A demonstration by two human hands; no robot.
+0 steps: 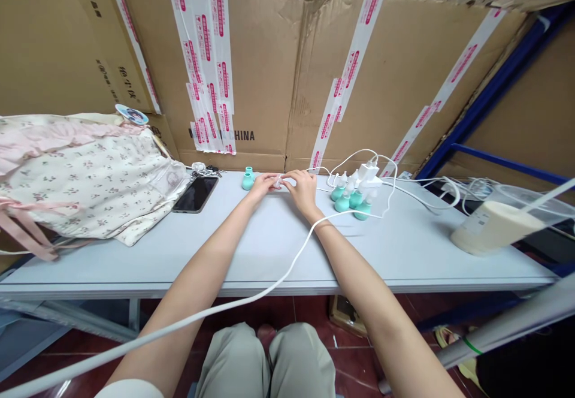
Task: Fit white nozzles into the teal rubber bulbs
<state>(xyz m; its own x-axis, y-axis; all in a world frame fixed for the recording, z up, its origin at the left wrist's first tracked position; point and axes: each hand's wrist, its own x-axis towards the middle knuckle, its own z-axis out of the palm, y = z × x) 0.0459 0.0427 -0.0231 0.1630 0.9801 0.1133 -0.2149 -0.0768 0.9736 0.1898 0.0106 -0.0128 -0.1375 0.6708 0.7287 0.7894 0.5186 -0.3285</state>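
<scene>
My left hand (265, 184) and my right hand (302, 187) meet at the back middle of the table, their fingers closed on a small clear piece (277, 182). Its exact kind is too small to make out. Just left of my left hand stand teal rubber bulbs (247, 180) without tips. To the right of my right hand is a group of several teal bulbs (342, 203) with whitish pointed tips. They stand upright close together beside a white plug and power strip.
A white cable (251, 299) runs in front of my arms. A floral cloth bag (90, 176) and a phone (196, 195) lie left; a tilted drink cup (498, 224) is at right. The white power adapter (368, 172) has cords. A taped cardboard wall (265, 74) stands behind.
</scene>
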